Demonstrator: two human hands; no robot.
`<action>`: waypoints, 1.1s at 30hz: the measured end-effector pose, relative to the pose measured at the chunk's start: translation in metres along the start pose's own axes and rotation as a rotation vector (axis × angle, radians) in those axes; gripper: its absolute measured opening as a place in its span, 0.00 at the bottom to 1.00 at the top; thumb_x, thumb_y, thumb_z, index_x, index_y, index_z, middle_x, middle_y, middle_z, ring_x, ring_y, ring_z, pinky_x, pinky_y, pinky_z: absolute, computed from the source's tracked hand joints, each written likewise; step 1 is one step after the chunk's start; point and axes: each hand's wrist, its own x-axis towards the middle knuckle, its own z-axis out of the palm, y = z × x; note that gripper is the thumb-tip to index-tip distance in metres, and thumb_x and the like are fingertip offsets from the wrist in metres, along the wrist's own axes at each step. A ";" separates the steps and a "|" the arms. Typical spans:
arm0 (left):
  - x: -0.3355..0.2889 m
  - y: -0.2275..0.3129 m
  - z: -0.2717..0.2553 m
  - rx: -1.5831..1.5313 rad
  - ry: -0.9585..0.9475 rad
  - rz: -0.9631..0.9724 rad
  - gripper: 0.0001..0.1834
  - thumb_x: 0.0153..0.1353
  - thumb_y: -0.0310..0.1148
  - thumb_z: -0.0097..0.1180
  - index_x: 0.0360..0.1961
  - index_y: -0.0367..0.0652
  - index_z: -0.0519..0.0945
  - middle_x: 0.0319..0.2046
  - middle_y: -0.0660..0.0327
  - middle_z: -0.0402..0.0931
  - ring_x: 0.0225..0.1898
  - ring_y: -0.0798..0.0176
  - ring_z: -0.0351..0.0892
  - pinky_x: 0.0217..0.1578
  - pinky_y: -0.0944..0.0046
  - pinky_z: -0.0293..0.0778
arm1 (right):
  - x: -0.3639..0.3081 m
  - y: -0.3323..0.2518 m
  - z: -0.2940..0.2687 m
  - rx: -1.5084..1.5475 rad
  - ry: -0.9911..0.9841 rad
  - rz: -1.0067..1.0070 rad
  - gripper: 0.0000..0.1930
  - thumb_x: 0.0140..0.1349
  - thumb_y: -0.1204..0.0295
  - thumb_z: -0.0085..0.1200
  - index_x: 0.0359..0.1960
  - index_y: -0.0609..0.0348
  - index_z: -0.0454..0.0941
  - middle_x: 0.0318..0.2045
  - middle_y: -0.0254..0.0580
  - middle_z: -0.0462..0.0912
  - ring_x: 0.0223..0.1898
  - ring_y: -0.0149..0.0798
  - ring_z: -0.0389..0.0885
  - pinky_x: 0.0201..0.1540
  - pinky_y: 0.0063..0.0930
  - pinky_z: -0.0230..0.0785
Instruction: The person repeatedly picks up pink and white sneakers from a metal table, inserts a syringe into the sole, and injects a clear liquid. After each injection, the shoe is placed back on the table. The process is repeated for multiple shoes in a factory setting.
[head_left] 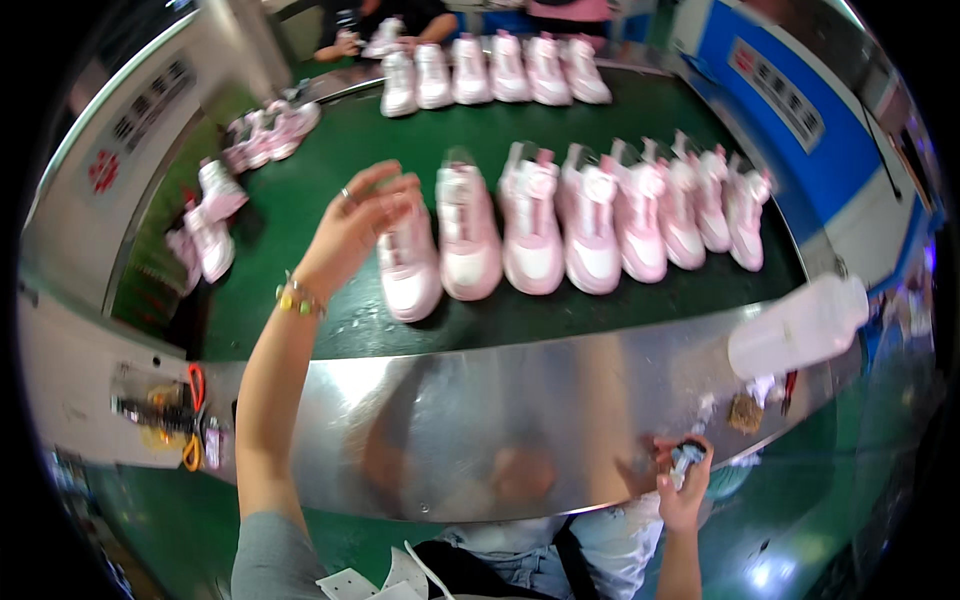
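Observation:
My left hand [362, 222] is stretched out over the green belt, at the top of the leftmost pink-and-white sneaker [410, 285]. Its fingers are bent and apart, slightly blurred; whether they touch the shoe I cannot tell. Several more sneakers [532, 250] of the same kind stand upright in a row to the right, toes facing me. Low on the right, by the metal table's front edge, my right hand [684, 490] is closed on a small light-blue and black object [687, 455], whose kind I cannot make out.
A steel ledge [450, 430] runs in front of the green belt [330, 130]. On it, a white plastic bottle [800, 325] lies at right beside a brown lump [745, 412]; orange-handled scissors [194, 415] lie at left. More sneakers [470, 70] stand by a person [385, 25] across.

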 end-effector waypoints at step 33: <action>-0.368 -0.052 0.177 0.147 0.590 -0.883 0.19 0.55 0.31 0.56 0.47 0.33 0.72 0.34 0.58 0.76 0.30 0.67 0.74 0.28 0.68 0.70 | -0.016 0.005 -0.036 0.548 0.096 0.094 0.24 0.57 0.59 0.53 0.46 0.60 0.59 0.25 0.42 0.71 0.26 0.30 0.69 0.28 0.21 0.63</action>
